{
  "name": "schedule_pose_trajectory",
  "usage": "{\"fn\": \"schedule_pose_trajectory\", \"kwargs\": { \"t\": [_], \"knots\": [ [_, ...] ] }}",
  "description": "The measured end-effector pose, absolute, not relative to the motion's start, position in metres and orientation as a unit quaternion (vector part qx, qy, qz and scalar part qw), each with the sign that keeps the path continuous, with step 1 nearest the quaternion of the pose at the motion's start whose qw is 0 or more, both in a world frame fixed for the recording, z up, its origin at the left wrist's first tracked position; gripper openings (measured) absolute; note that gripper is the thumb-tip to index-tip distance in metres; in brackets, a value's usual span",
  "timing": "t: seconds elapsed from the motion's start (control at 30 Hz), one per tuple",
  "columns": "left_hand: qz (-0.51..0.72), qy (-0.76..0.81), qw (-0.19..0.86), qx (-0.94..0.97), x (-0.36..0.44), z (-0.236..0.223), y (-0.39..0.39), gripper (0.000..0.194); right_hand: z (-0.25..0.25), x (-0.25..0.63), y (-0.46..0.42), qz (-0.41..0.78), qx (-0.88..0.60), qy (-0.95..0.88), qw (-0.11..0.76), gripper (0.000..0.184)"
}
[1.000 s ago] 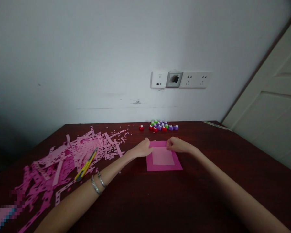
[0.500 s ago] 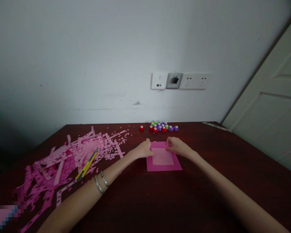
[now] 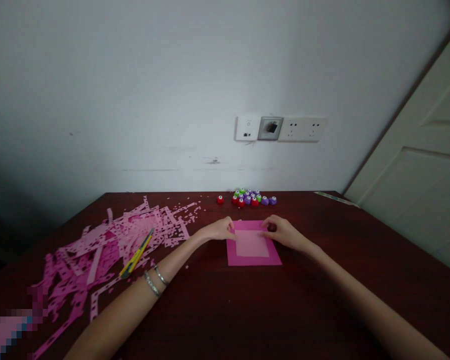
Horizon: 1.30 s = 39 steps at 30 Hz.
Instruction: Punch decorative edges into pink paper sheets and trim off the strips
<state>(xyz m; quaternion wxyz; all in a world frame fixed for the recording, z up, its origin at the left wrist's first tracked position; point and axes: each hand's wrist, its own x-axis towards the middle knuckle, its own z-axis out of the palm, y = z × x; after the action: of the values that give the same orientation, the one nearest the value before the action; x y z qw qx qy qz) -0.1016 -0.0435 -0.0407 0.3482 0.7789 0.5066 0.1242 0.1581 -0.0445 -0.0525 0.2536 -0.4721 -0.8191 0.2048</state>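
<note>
A dark pink sheet (image 3: 253, 258) lies flat on the brown table (image 3: 322, 280), with a smaller pale pink sheet (image 3: 251, 244) on top of it. My left hand (image 3: 219, 230) pinches the pale sheet's top left corner. My right hand (image 3: 281, 231) rests at its top right edge, fingers curled and pressed together on the paper. Both forearms reach in from the bottom of the view, the left one wearing two silver bangles (image 3: 153, 280).
A heap of pink paper strips and punched scraps (image 3: 108, 245) covers the table's left side, with a yellow utility knife (image 3: 137, 254) on it. Several small red, purple and green craft punches (image 3: 251, 198) stand by the wall. Wall sockets (image 3: 281, 129) sit above; a door (image 3: 420, 165) at right.
My right hand has slid a little down and to the right along the pale sheet's top edge. The left hand has kept its grip at the corner.
</note>
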Motion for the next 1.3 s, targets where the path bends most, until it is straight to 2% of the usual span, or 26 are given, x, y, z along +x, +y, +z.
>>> {"fn": "schedule_pose_trajectory", "kwargs": {
  "t": [0.17, 0.27, 0.6, 0.73, 0.8, 0.87, 1.0, 1.13, 1.3],
  "knots": [
    [0.1, 0.506, 0.321, 0.794, -0.095, -0.038, -0.05, 0.052, -0.046, 0.149, -0.042, 0.194, -0.483, -0.834, 0.185, 0.024],
    [0.101, 0.499, 0.304, 0.805, -0.092, -0.037, -0.053, 0.052, -0.042, 0.147, -0.04, 0.207, -0.48, -0.836, 0.169, 0.024],
    [0.095, 0.489, 0.306, 0.811, -0.092, -0.035, -0.053, 0.051, -0.046, 0.149, -0.035, 0.246, -0.465, -0.833, 0.172, 0.028],
    [0.13, 0.512, 0.352, 0.773, -0.093, -0.037, -0.052, 0.039, -0.045, 0.155, -0.031, 0.271, -0.466, -0.816, 0.208, 0.032],
    [0.173, 0.54, 0.37, 0.736, -0.094, -0.038, -0.047, 0.031, -0.047, 0.161, -0.028, 0.238, -0.5, -0.796, 0.245, 0.035],
    [0.231, 0.583, 0.346, 0.698, -0.098, -0.039, -0.038, 0.021, -0.051, 0.169, -0.024, 0.179, -0.54, -0.775, 0.274, 0.036],
    [0.303, 0.647, 0.248, 0.654, -0.108, -0.044, -0.016, 0.009, -0.064, 0.183, -0.018, 0.083, -0.594, -0.765, 0.236, 0.03],
    [0.329, 0.66, 0.189, 0.648, -0.114, -0.054, -0.002, 0.006, -0.073, 0.186, -0.017, 0.028, -0.582, -0.783, 0.215, 0.026],
    [0.298, 0.639, 0.147, 0.694, -0.117, -0.064, 0.001, 0.005, -0.071, 0.184, -0.019, 0.021, -0.584, -0.783, 0.212, 0.026]
  ]
}}
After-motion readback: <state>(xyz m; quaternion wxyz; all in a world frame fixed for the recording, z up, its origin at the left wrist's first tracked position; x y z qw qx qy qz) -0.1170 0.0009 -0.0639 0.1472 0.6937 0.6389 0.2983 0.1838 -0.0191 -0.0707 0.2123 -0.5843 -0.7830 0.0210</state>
